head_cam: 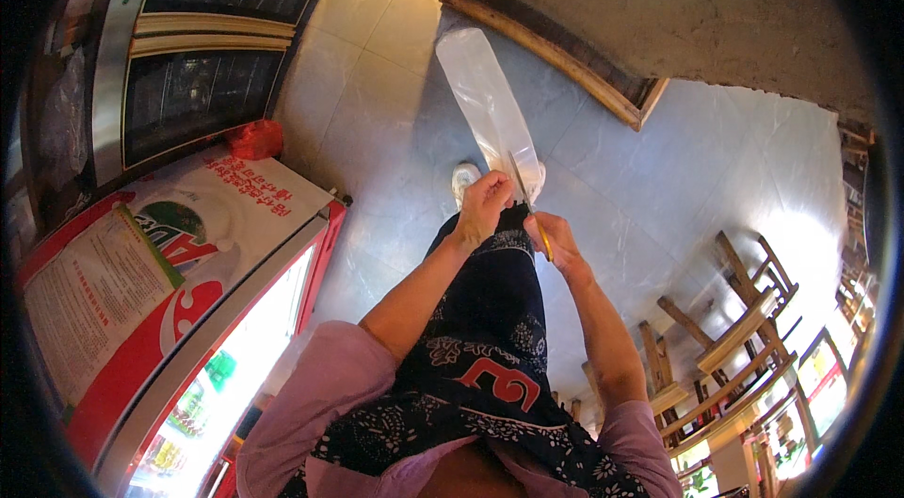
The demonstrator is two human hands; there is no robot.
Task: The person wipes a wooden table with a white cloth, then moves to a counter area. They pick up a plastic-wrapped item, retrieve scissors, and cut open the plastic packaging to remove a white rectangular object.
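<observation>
A long, clear plastic bag [487,95] hangs out from my left hand [486,205], whose fingers are closed on its near end, above the floor and the shoes. My right hand [554,240] is around the yellow handle of a pair of scissors [524,191]. Their blades point away from me and lie over the near right part of the plastic bag, close to my left fingertips. Whether the blades are cutting the plastic cannot be told. A dark patterned apron [487,343] covers my front below both hands.
On the left stands a lit drinks fridge [233,357] with a red plastic bag [256,139] on top, beside dark-panelled cabinets [205,88]. A wood-framed structure [565,67] juts in at the upper right. Wooden chairs [738,335] stand at the lower right on the tiled floor [635,194].
</observation>
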